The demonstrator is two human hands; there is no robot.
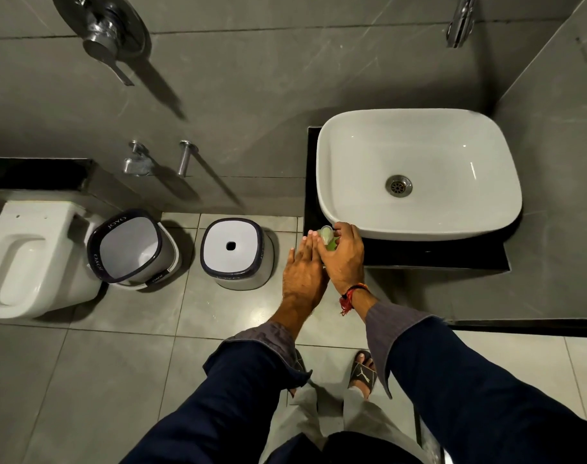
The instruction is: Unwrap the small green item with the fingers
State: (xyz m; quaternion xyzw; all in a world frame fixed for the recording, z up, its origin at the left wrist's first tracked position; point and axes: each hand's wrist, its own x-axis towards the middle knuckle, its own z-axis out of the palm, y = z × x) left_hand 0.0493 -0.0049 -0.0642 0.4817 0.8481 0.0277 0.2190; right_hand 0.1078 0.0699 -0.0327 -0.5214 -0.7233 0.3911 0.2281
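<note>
Far left: a white wall-hung toilet (21,259) with its seat down, standing on the grey tiled floor (118,363). Just to its right, an empty bucket (131,247) marked JOYO, tilted toward the toilet. Next along, apart from the bucket, an upturned white stool (235,251) with a dark rim and a small centre hole. On the wall above these, two chrome taps (161,159) and, higher up, a lever mixer (113,35).

Centre: the left hand (303,269) is held flat, fingers straight and close together, palm side turned toward the right hand and touching it. The right hand (344,256) is curled over a small green dispenser bottle (328,237), fingers clamped round its top; a red thread (349,296) circles that wrist. The bottle stands at the front left corner of the black counter (436,254), just beside the front left edge of the white basin (419,172). Whether any liquid has left the nozzle cannot be told; the hands cover it.

Right: the basin bowl looks dry, its drain (399,185) open, with no water running from the spout (461,21) above.

Assessment: the work appears to be at its opening stage. The bottle is gripped and the receiving palm is in place; lathering and rinsing at the basin appear not yet done.
</note>
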